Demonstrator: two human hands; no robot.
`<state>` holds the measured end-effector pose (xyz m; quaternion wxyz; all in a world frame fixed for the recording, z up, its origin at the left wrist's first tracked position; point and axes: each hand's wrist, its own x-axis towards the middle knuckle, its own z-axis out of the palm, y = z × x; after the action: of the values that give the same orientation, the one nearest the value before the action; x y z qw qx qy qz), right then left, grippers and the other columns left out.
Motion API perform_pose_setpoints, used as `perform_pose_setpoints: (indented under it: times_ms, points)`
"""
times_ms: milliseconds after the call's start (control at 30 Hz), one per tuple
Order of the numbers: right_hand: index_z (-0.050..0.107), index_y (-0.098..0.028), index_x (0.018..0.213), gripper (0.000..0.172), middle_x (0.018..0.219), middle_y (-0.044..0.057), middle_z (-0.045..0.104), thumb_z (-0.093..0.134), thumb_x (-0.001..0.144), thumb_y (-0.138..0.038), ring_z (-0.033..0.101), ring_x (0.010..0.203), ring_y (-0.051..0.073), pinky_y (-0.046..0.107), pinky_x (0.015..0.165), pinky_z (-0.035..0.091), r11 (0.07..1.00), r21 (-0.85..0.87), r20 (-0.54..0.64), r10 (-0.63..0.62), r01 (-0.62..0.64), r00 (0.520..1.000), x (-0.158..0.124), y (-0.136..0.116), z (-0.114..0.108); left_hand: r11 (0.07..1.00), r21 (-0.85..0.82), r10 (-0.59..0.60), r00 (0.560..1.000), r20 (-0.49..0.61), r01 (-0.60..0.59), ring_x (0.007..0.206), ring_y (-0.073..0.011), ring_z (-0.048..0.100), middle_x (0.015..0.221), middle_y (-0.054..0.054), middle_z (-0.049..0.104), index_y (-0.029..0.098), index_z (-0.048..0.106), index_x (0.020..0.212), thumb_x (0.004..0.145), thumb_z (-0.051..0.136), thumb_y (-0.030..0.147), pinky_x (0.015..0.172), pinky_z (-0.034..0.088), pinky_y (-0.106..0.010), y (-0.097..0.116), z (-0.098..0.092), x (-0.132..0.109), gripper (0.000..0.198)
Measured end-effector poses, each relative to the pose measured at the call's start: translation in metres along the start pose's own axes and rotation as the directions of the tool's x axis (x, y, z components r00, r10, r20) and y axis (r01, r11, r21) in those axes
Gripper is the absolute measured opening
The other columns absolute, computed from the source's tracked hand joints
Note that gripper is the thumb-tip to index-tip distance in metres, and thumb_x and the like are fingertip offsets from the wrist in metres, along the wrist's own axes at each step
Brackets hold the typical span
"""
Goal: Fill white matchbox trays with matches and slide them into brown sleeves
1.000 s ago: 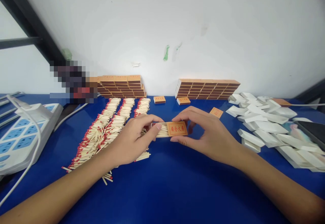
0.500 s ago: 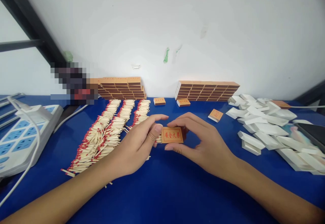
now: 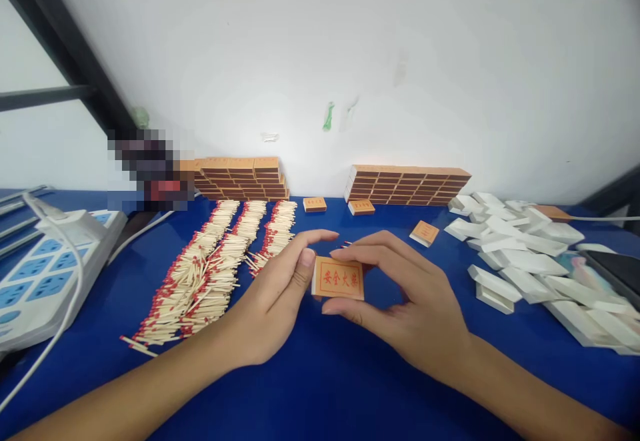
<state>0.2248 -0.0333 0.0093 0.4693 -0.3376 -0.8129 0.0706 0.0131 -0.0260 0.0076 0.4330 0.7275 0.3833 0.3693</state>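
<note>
An orange matchbox (image 3: 341, 279) with red lettering is held up in front of me, its printed face toward the camera. My right hand (image 3: 407, 287) is closed around its right part, thumb below and fingers above. At its left end, my left hand (image 3: 280, 294) presses with the thumb, index finger stretched out above the box; its other fingers are partly hidden. A white edge shows at that end, and no matches stick out. Left of my hands lie long rows of loose red-tipped matches (image 3: 200, 274) on the blue table (image 3: 320, 381).
Stacked matchboxes (image 3: 407, 185) and another stack (image 3: 240, 177) line the wall. Three single matchboxes lie apart, one (image 3: 425, 233) on the right. White box trays (image 3: 520, 241) are heaped at right near a dark phone (image 3: 615, 271). A power strip (image 3: 55, 267) stands at left.
The matches that showed at the box's left end are no longer visible, and the white edge now sits close to the sleeve. Both hands stay at the box; the view has tilted slightly.
</note>
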Motion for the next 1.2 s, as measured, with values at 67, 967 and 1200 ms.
perform_pose_setpoints:
  times_ms: [67, 967, 1200]
  points:
    - [0.069, -0.023, 0.12, 0.042, 0.106, 0.006, 0.075, 0.087, 0.086, -0.041, 0.074, 0.091, 0.019, 0.031, 0.078, 0.063, 0.999, -0.026, 0.014, -0.019, 0.019, 1.0, 0.002, 0.006, -0.001, 0.989, 0.136, 0.061, 0.998, -0.034, -0.056, 0.131, -0.0262, 0.061, 0.148, -0.005, 0.063, 0.032, 0.053, 0.15, 0.114, 0.033, 0.053, 0.113, 0.047, -0.043, -0.004, -0.002, 0.001, 0.046]
    - [0.07, -0.019, 0.122, 0.029, 0.12, 0.015, 0.066, 0.065, 0.099, -0.036, 0.066, 0.112, 0.033, 0.049, 0.099, 0.055, 0.854, -0.516, 0.3, 0.257, -0.07, 0.919, 0.055, 0.152, -0.038, 0.327, 0.816, 0.587, 0.779, 0.219, -0.476, 0.084, -0.0236, 0.061, 0.089, -0.007, 0.072, 0.013, 0.07, 0.115, 0.108, 0.054, 0.027, 0.079, 0.049, -0.04, -0.027, -0.031, 0.025, 0.022]
    - [0.068, -0.019, 0.118, 0.02, 0.118, 0.015, 0.067, 0.062, 0.101, -0.029, 0.067, 0.11, 0.032, 0.044, 0.089, 0.057, 0.766, -0.643, 0.256, 0.225, -0.008, 0.94, 0.042, 0.157, -0.023, 0.365, 0.793, 0.572, 0.79, 0.223, -0.488, 0.083, -0.0226, 0.059, 0.085, -0.005, 0.069, 0.013, 0.071, 0.115, 0.107, 0.056, 0.027, 0.081, 0.052, -0.041, -0.027, -0.028, 0.023, 0.022]
